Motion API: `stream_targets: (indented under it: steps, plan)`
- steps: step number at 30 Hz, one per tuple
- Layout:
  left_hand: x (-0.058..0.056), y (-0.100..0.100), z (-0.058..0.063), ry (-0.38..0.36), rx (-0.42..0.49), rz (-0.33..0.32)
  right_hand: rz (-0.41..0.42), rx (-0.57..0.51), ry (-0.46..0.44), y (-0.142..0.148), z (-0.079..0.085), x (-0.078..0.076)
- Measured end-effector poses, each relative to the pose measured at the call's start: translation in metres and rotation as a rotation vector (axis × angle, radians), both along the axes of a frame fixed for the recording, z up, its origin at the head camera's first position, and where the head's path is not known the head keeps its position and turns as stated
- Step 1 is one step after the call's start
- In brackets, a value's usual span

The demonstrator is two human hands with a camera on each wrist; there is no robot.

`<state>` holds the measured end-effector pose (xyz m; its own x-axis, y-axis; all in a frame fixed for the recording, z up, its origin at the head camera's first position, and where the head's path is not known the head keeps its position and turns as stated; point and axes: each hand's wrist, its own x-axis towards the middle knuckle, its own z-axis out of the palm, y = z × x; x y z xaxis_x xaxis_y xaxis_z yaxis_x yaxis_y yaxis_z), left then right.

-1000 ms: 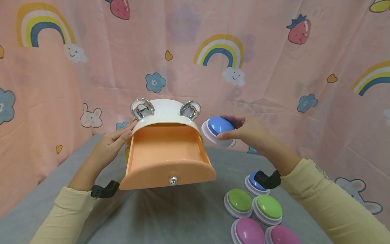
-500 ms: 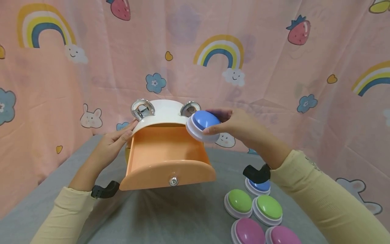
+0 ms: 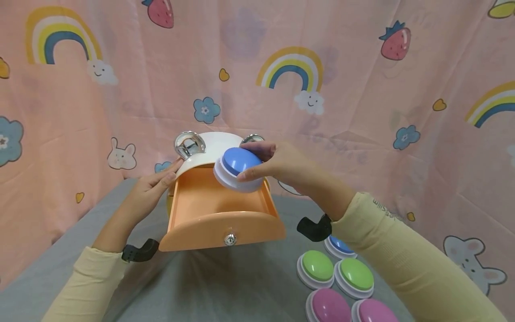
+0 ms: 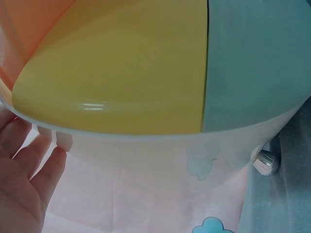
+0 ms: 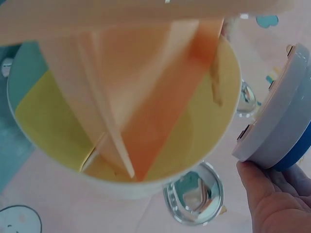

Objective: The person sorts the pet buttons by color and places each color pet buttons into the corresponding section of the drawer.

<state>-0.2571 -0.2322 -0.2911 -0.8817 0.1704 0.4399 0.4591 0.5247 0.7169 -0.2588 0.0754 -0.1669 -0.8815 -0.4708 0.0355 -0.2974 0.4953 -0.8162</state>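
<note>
My right hand (image 3: 287,165) grips a blue-domed push button (image 3: 240,161) by its white base, thumb in front. The button hangs tilted over the rear right of the pulled-out orange drawer (image 3: 221,230). In the right wrist view, thin slots mark the underside of the button (image 5: 282,109). The drawer belongs to a white alarm-clock-shaped box (image 3: 217,142) with silver bell ears. With fingers extended, my left hand (image 3: 145,197) rests against the box's left side. Its fingertips touch the white shell beside a yellow panel (image 4: 121,68) in the left wrist view.
On the grey cloth (image 3: 169,286), at the lower right, lie another blue button (image 3: 339,246), two green buttons (image 3: 318,265) and two pink ones (image 3: 331,306). A pink patterned curtain (image 3: 342,27) hangs behind. The drawer's front juts toward me with a silver knob (image 3: 230,239).
My right hand has carried the blue button leftward, from beside the box to above the drawer. The left hand and drawer have stayed in place.
</note>
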Motion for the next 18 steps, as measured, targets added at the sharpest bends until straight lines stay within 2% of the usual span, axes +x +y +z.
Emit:
stream_targets:
  steps: [18]
  plan:
    - [0.002, 0.0, 0.0, -0.011, 0.008, 0.012, 0.047, 0.075, -0.001, -0.035, -0.017, 0.002]
